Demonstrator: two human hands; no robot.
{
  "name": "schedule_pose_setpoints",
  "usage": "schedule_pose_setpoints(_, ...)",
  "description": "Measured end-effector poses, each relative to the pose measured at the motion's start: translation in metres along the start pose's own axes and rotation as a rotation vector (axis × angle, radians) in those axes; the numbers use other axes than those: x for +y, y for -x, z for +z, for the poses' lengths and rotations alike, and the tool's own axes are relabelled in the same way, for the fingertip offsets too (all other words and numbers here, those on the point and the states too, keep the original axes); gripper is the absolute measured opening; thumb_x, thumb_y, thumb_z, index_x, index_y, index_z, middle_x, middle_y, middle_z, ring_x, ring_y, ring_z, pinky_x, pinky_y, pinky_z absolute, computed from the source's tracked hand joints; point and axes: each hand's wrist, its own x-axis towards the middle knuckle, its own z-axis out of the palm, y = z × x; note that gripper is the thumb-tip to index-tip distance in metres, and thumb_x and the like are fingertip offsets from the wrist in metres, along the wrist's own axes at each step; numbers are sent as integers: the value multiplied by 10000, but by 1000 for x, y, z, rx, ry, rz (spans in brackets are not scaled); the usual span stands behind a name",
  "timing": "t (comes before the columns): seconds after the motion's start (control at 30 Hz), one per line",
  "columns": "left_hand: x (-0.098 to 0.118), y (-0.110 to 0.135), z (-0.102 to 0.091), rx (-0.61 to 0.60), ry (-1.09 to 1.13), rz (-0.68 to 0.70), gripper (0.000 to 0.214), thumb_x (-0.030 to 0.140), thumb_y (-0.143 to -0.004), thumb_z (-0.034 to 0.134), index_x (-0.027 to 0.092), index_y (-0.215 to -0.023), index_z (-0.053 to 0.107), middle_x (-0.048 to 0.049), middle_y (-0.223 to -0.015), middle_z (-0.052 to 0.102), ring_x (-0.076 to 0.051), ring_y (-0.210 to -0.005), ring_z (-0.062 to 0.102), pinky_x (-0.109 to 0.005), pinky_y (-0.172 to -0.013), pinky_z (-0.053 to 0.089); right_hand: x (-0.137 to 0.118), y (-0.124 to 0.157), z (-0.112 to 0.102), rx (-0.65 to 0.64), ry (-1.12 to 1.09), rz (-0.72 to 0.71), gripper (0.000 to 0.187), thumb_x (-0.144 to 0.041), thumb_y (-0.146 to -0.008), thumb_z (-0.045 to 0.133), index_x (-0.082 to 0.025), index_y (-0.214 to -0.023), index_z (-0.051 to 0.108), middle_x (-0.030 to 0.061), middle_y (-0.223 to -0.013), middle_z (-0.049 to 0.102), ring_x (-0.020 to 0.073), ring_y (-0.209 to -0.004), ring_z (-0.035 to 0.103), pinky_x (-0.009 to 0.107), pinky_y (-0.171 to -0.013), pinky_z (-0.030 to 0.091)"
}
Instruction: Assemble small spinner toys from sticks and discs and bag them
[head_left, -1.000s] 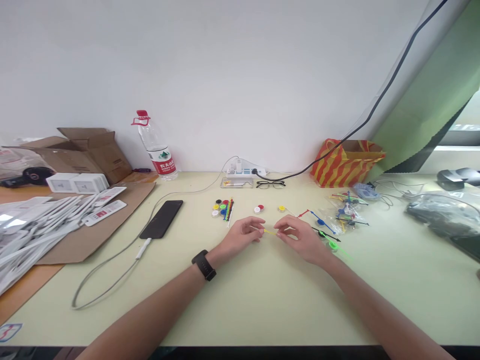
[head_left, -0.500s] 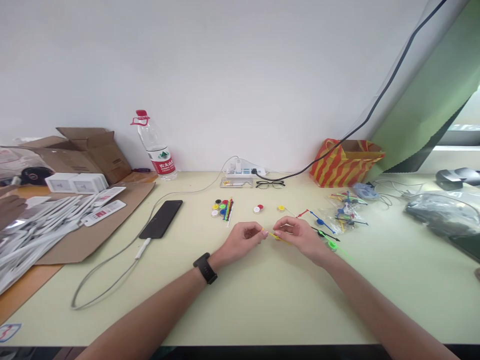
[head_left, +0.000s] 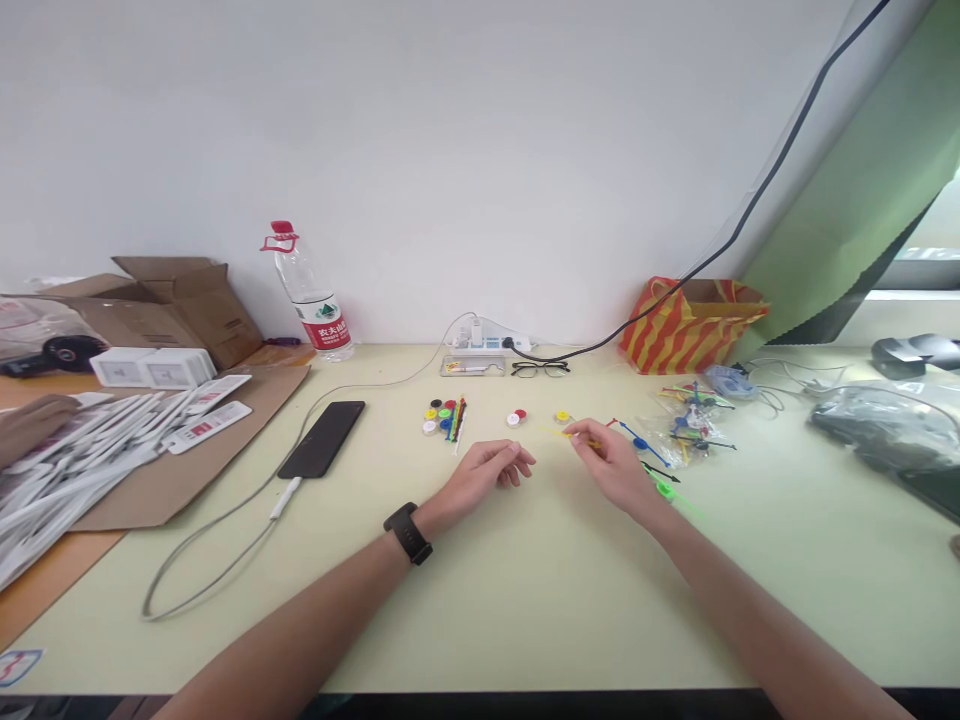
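My right hand (head_left: 611, 462) pinches a thin yellow stick (head_left: 568, 434) just above the table, its tip pointing left toward a small yellow disc (head_left: 562, 416). My left hand (head_left: 486, 472), with a black watch (head_left: 408, 532) on the wrist, rests on the table with its fingers curled in; what they hold, if anything, is hidden. Red and white discs (head_left: 516, 417) lie just beyond it. A cluster of coloured discs and sticks (head_left: 445, 417) sits further left. More coloured sticks with discs (head_left: 660, 460) lie to the right of my right hand.
A black phone (head_left: 323, 438) on a white cable lies to the left. A water bottle (head_left: 309, 295), power strip (head_left: 486, 344), glasses (head_left: 541, 369) and striped bag (head_left: 688, 322) line the wall. Cardboard with white packets (head_left: 90, 440) fills the left, where another person's hand (head_left: 30, 425) rests.
My hands have parted: the left let go of the yellow stick and stayed put, while the right carried the stick up and away to the right. The other person's hand came further in.
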Motion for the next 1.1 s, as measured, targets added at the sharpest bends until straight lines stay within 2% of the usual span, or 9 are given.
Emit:
schedule_pose_setpoints(0.07, -1, -1, 1, 8, -13, -14, 461, 537, -1004, 527, 150, -978, 776, -94, -897, 731, -160, -756, 618, -279, -704, 475, 10, -5, -3, 159, 193, -54, 274, -389, -973, 483, -199, -1056, 662, 34, -777, 636, 183, -632, 525, 321, -613, 397)
schedule_pose_setpoints(0.13, -1, -1, 1, 10, -30, -21, 448, 537, -988, 558, 145, -960, 775, -92, -886, 727, -160, -762, 615, -277, -716, 484, 17, -9, -7, 215, 311, -88, 252, -342, -958, 475, -199, -1037, 667, 65, -831, 694, 214, -683, 592, 346, -667, 432)
schedule_pose_setpoints(0.3, 3, -1, 3, 4, -70, -32, 446, 552, -956, 602, 146, -931, 785, -82, -852, 717, -160, -764, 608, -283, -732, 497, 24, -15, -9, 222, 417, -123, 271, -291, -944, 461, -195, -1075, 678, 110, -953, 757, 261, -802, 677, 376, -751, 477)
schedule_pose_setpoints(0.6, 1, -1, 3, -1, -94, -22, 470, 577, -956, 593, 149, -941, 785, -91, -876, 733, -165, -781, 626, -288, -750, 512, 37, -26, -6, 205, 570, -134, 296, -239, -939, 447, -188, -1069, 708, 97, -947, 767, 258, -819, 676, 354, -760, 456)
schedule_pose_setpoints(0.97, -1, -2, 3, -14, -121, -16, 461, 549, -987, 551, 143, -943, 765, -90, -876, 722, -167, -785, 624, -293, -747, 510, 38, -31, -6, 202, 580, -131, 289, -194, -920, 465, -186, -1068, 713, 107, -991, 776, 259, -860, 697, 346, -777, 457)
schedule_pose_setpoints(1.03, -1, -2, 4, 25, -154, -3, 425, 537, -979, 563, 157, -981, 754, -92, -927, 722, -181, -823, 633, -305, -756, 519, 33, -30, -6, 189, 559, -116, 268, -202, -903, 483, -193, -1037, 716, 91, -920, 771, 254, -810, 691, 346, -746, 453)
schedule_pose_setpoints(1.1, -2, -1, 6, 131, -217, 38, 360, 503, -930, 646, 187, -1079, 731, -98, -1072, 708, -205, -933, 643, -324, -810, 535, 26, -27, -6, 145, 479, -97, 233, -222, -887, 507, -205, -987, 717, 59, -808, 746, 231, -705, 659, 335, -686, 442)
